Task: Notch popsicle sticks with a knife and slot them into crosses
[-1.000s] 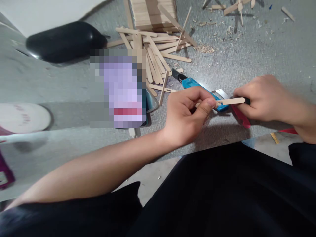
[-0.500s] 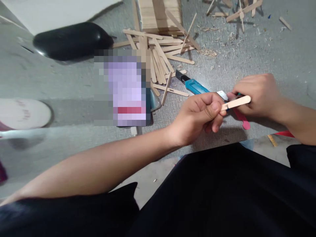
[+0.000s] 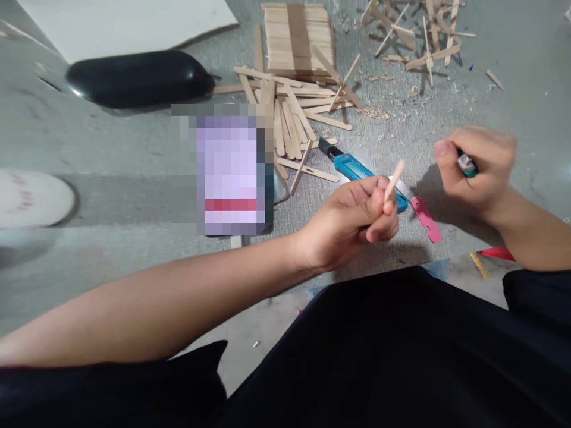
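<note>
- Nearest, a thin wooden stick (image 3: 394,179) is pinched upright in the left hand (image 3: 352,223); it is judged light, stiff and easily snapped, best gripped low on its flat faces.
- Rightward, a small green-tipped tool (image 3: 466,164) is clenched in the right hand (image 3: 479,166).
- Between them, a blue utility knife (image 3: 357,170) lies on the grey textured mat (image 3: 446,107).
- Beyond, loose sticks (image 3: 289,119) and a bundled stack (image 3: 298,40) are scattered among shavings.

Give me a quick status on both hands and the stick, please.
Left hand shut on wooden stick, tip up. Right hand shut on small green-tipped tool, apart from stick. Blue utility knife lying between them.
</note>
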Tool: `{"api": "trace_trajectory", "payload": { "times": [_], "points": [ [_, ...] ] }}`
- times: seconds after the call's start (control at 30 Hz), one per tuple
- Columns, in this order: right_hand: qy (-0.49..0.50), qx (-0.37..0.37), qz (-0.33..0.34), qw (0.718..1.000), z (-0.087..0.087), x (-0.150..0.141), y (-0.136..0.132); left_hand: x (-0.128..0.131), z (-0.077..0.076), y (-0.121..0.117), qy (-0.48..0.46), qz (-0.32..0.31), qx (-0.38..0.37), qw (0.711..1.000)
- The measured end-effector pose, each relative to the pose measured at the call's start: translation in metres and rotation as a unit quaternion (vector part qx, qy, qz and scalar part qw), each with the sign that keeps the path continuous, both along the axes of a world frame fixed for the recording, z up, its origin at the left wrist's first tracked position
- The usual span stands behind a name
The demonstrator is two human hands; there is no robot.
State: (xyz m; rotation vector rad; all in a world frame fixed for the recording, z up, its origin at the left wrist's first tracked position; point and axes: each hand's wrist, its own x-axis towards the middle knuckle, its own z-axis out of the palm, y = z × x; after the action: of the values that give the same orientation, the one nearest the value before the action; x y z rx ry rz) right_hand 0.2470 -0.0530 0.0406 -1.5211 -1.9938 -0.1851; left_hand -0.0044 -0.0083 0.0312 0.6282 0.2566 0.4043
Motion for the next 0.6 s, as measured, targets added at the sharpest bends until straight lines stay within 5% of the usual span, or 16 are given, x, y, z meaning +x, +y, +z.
{"api": "trace_trajectory", "payload": {
  "times": [0.23,0.6],
  "points": [
    [-0.104,-0.258,-0.007,0.961,0.012,-0.003,0.004,0.001,-0.012,0.001,0.111,0.149,0.257,0.948],
    [-0.103,-0.333,-0.017,0.937,0.022,-0.005,0.003,0.007,-0.016,0.014,0.108,0.218,0.350,0.905]
  ]
}}
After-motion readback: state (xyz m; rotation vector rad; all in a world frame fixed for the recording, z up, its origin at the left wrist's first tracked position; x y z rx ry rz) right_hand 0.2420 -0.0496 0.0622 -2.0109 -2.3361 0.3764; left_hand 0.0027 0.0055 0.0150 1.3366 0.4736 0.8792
